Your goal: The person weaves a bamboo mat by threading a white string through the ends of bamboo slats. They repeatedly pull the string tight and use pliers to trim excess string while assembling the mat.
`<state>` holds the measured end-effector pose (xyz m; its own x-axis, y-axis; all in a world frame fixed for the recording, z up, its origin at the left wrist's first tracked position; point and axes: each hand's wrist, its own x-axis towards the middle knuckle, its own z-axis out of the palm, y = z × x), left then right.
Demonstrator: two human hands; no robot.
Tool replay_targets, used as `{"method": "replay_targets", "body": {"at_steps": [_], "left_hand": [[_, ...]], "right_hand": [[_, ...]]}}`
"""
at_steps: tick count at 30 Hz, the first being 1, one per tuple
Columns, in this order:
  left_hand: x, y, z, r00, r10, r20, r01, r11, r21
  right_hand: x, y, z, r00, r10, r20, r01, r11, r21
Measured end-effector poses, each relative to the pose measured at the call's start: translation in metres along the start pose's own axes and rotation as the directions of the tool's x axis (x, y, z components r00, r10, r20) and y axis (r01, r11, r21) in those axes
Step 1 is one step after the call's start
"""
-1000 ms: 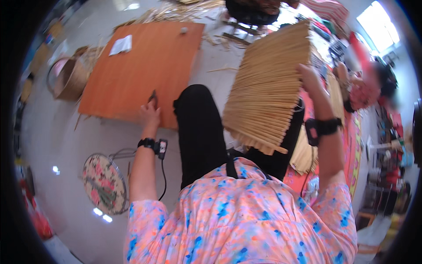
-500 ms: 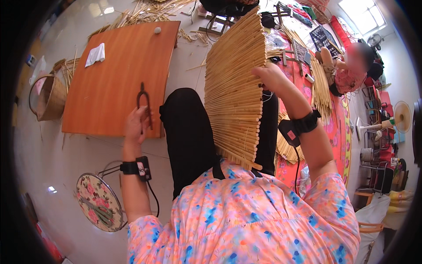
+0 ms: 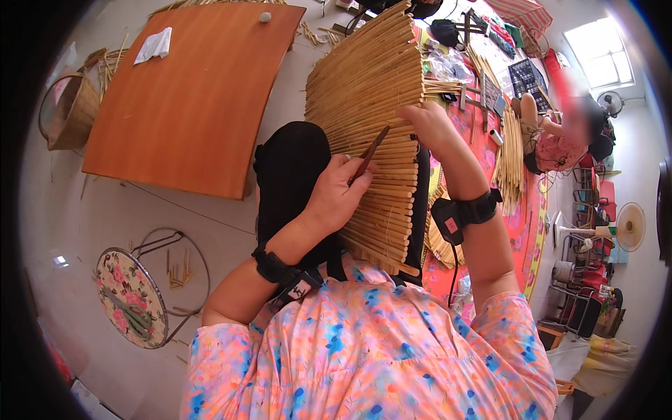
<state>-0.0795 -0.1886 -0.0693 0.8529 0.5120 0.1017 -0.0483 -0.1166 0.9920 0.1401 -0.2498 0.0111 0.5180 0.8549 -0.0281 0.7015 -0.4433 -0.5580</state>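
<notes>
A mat of pale reed stalks (image 3: 381, 91) lies across my lap, its stalk ends lined up along the right edge. My right hand (image 3: 428, 124) pinches that edge about halfway along, thumb toward the mat's face. Over the lower middle of the mat, my left hand (image 3: 339, 192) is closed round dark, rusty spring snips (image 3: 369, 154). Their pointed end slants up and to the right, toward my right hand but apart from it. My palm hides the rest of the snips.
To the left stands an orange-brown wooden table (image 3: 189, 98) with a white cloth (image 3: 152, 46). A floral round stool (image 3: 133, 297) bears green-handled scissors (image 3: 133, 315). A woven basket (image 3: 70, 115) is at far left. Another person (image 3: 560, 140) sits at right by reed bundles (image 3: 509, 154).
My left hand has brought the snips from beside the table over to the right, onto the mat. My right hand keeps its pinch on the mat's edge. The view has shifted slightly.
</notes>
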Motion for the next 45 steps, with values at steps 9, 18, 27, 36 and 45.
{"method": "replay_targets", "body": {"at_steps": [9, 18, 27, 36, 45], "left_hand": [[0.011, 0.003, 0.019, 0.972, 0.162, -0.169, -0.110, 0.953, 0.283], [0.013, 0.005, 0.022, 0.971, 0.199, -0.133, -0.138, 0.919, 0.370], [0.000, 0.009, 0.015, 0.957, 0.213, -0.197, -0.153, 0.947, 0.283], [-0.027, 0.029, -0.071, 0.892, 0.216, -0.398, -0.090, 0.946, 0.312], [-0.020, 0.050, -0.088, 0.965, 0.157, -0.208, -0.114, 0.972, 0.205]], "right_hand": [[0.000, -0.017, -0.004, 0.941, 0.331, 0.065, -0.337, 0.913, 0.231], [0.002, -0.013, -0.002, 0.956, 0.289, 0.049, -0.293, 0.946, 0.135], [-0.001, -0.025, -0.003, 0.941, 0.329, 0.083, -0.336, 0.937, 0.099], [0.011, 0.018, 0.000, 0.998, 0.019, 0.051, -0.011, 0.987, -0.159], [-0.004, -0.058, -0.004, 0.888, -0.050, -0.456, -0.223, 0.821, -0.525]]}}
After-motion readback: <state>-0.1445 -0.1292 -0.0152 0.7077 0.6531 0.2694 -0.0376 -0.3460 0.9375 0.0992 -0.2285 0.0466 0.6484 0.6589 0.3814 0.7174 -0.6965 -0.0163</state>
